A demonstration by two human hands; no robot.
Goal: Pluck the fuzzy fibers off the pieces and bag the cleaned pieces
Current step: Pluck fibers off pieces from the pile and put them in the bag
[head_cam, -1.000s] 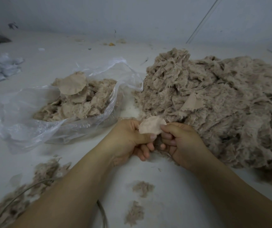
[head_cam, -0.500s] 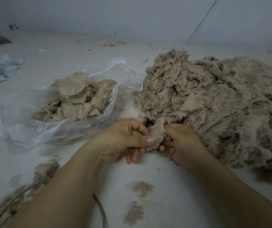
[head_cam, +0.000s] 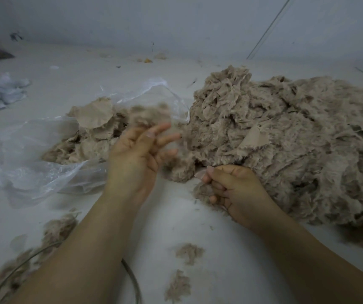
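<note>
Half a second ago both hands met at one fuzzy piece at the foot of the heap; now the left hand (head_cam: 133,156) has swung up and left toward the plastic bag (head_cam: 31,154), and a blurred fuzzy piece (head_cam: 148,115) shows just beyond its fingertips, over the bag's mouth. The left fingers (head_cam: 165,137) are spread and nearly straight, gripping nothing; whether the piece touches them cannot be told through the blur. The right hand (head_cam: 235,189) stays low on the desk (head_cam: 176,229) at the near edge of the big heap of fuzzy pieces (head_cam: 285,145), its fingers curled in, pinching a tuft of fibers (head_cam: 202,190) with a pale scrap at the thumb. The clear bag lies open on its side, holding tan cleaned pieces (head_cam: 95,115), several flat and rounded. Loose clumps of fluff (head_cam: 189,252) dot the desk near the forearms.
</note>
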